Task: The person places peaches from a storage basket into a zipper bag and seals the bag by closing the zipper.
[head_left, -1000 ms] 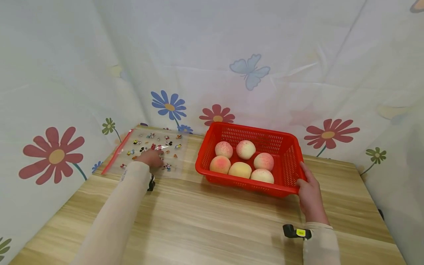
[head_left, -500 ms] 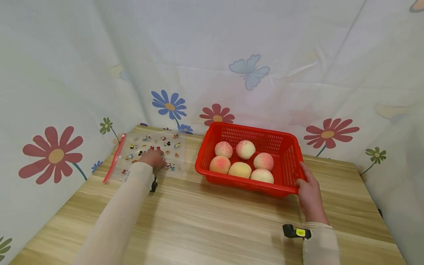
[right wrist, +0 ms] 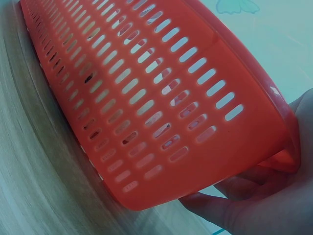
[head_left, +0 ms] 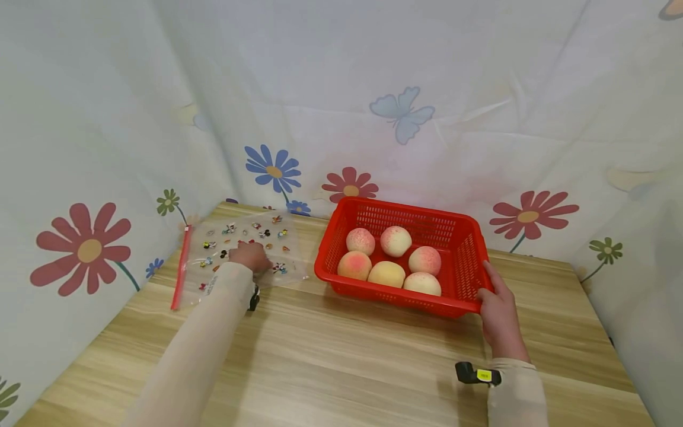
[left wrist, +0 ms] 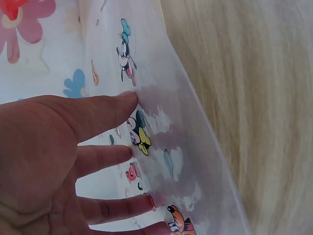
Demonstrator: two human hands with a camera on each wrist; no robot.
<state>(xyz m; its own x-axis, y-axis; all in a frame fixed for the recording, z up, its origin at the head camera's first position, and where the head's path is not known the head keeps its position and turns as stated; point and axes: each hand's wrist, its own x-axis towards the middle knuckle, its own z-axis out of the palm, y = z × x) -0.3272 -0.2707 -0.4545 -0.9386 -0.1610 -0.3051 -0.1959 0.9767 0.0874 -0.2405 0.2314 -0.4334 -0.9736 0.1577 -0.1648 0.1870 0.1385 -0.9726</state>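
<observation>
My left hand lies on a clear zip bag printed with small cartoon characters and edged by a red zip strip. In the left wrist view, its straight, spread fingers touch the wrinkled plastic film. At the right, my right hand grips the end rim of a red slotted plastic basket. The right wrist view has the fingers curled under that rim, beside the basket's wall. Several round peaches, pinkish-white to yellow, sit in the basket's left and middle part.
Both things rest on a wood-grain table. Behind and at the sides hangs a white curtain with printed flowers and a butterfly. A black wrist camera sits on the right wrist.
The bag has turned, its red strip now steeper and nearer to me. My left hand has shifted slightly right with it. The basket, peaches and right hand stay as they were.
</observation>
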